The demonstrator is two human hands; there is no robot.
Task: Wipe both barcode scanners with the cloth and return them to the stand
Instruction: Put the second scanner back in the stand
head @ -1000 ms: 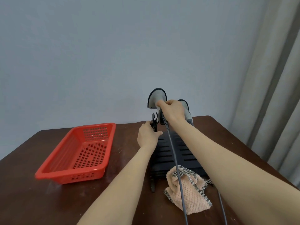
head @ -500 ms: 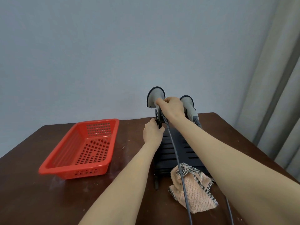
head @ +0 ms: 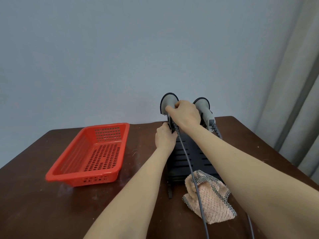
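Cloth [head: 209,198] lies nearest me, pink with a black-and-white checked border, crumpled on the dark wooden table [head: 34,195] against the front of the black slotted stand [head: 191,157]. A grey cable [head: 193,178] runs over it toward me from the scanner I hold.

To the left, well apart from the stand, sits a red perforated basket [head: 89,156]; nothing lies in it. I can read no label or writing on anything here.

Both my bare forearms reach forward over the table. My left hand [head: 164,139] is at the stand's upper left edge, fingers curled on a small black part there, just under the scanner's handle; whether it truly pinches that part I cannot tell. My right hand [head: 185,115] is higher and farther out, clenched around the neck of the left barcode scanner [head: 168,102], whose grey, black-rimmed head stands upright above my knuckles at the top of the stand.

Just beside it on the right, the second barcode scanner [head: 203,109] sits upright in the stand, its coiled cord [head: 216,130] dropping behind my right wrist. Beyond are a plain blue-grey wall [head: 120,49] and a pale curtain [head: 296,100].
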